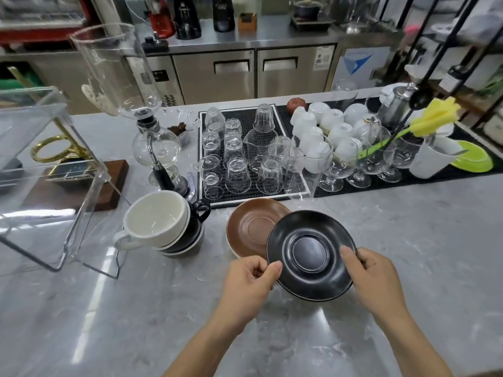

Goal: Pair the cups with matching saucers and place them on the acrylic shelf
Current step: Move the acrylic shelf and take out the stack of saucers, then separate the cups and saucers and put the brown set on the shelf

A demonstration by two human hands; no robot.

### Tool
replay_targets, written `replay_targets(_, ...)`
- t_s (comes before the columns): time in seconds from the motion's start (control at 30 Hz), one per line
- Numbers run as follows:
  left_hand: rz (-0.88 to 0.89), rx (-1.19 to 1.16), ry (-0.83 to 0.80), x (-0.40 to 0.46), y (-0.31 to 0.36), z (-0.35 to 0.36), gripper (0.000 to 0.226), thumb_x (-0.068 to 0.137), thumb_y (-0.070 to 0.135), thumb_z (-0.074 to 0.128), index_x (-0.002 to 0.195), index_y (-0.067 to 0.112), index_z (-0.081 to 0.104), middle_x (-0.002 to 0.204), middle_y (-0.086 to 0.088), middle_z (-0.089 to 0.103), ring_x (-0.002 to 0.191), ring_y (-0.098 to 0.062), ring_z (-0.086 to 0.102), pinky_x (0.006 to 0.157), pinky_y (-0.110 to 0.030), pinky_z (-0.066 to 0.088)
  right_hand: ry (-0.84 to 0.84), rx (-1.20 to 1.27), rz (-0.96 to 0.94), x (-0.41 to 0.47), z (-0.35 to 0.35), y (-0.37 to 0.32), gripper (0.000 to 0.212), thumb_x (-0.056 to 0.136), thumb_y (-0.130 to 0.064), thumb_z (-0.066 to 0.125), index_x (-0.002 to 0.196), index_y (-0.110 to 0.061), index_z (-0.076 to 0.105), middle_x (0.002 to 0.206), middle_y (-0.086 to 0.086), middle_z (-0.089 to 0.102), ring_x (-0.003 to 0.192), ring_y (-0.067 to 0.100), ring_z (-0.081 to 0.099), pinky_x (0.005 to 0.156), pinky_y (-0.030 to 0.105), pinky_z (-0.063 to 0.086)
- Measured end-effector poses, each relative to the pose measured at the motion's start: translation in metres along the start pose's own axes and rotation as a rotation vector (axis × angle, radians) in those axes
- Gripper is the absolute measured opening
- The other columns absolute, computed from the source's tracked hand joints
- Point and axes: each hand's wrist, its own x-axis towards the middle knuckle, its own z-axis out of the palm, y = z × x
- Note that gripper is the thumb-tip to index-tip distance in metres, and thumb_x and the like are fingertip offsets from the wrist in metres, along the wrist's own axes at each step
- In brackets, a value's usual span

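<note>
Holding a round matte black ceramic saucer (311,254) tilted above the grey marble counter (408,240), we pinch its rim at 9 o'clock with our left hand (246,284), thumb on top, and at 3 o'clock with our right hand (373,278). A brown glazed saucer (250,227) lies at 11 o'clock, partly overlapped. Stacked white and black cups (163,221) stand at 9 o'clock, beside the clear acrylic shelf (54,172).

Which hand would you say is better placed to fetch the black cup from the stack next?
Probably the left hand: the cup stack stands to its left, and the right hand could keep the black saucer.
</note>
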Motion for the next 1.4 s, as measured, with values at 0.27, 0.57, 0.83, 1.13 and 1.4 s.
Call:
replay_targets(0.27,-0.031,0.12,-0.069,-0.003,-0.016,0.032,0.038,0.089,0.029,0.072,0.06,0.011,0.058,0.05,0.003,0.055,0.047,-0.01,0.044,0.05,-0.025,0.037,0.099,-0.146,0.065,-0.02,-0.026,0.029,0.057,0.091,-0.033,0.064,0.052,-0.006,0.032,0.047,-0.001,0.03,0.046,0.014,0.029,0.048,0.028,0.026)
replay_targets(0.57,0.017,0.418,-0.106,-0.012,-0.037,0.05,0.047,0.083,0.038,0.072,0.048,0.018,0.048,0.041,0.008,0.046,0.042,-0.005,0.04,0.047,-0.019,0.033,0.08,-0.299,0.136,-0.05,-0.041,0.055,0.055,0.09,-0.036,0.065,0.048,-0.017,0.033,0.041,-0.005,0.032,0.042,0.015,0.034,0.048,0.035,0.032)
replay_targets(0.83,0.07,0.515,-0.112,-0.014,-0.042,0.048,0.049,0.085,0.035,0.071,0.048,0.018,0.044,0.042,0.005,0.042,0.045,-0.009,0.041,0.047,-0.017,0.033,0.013,-0.413,0.115,-0.054,-0.036,0.067,0.054,0.09,-0.043,0.06,0.049,-0.018,0.036,0.042,-0.002,0.036,0.042,0.016,0.041,0.046,0.037,0.036)
replay_targets(1.13,0.055,0.588,-0.126,-0.017,-0.041,0.041,0.047,0.086,0.038,0.068,0.051,0.017,0.044,0.044,0.003,0.044,0.046,-0.012,0.04,0.05,-0.02,0.033,-0.06,-0.47,0.141,-0.056,-0.031,0.066,0.054,0.091,-0.05,0.056,0.049,-0.018,0.04,0.043,0.0,0.041,0.045,0.018,0.046,0.047,0.034,0.036)
replay_targets(1.4,0.028,0.582,-0.133,-0.017,-0.036,0.04,0.042,0.087,0.044,0.068,0.056,0.019,0.054,0.049,0.005,0.05,0.048,-0.008,0.046,0.052,-0.017,0.035,-0.064,-0.498,0.184,-0.054,-0.031,0.061,0.055,0.09,-0.05,0.056,0.049,-0.019,0.04,0.043,-0.001,0.045,0.048,0.018,0.051,0.047,0.033,0.037)
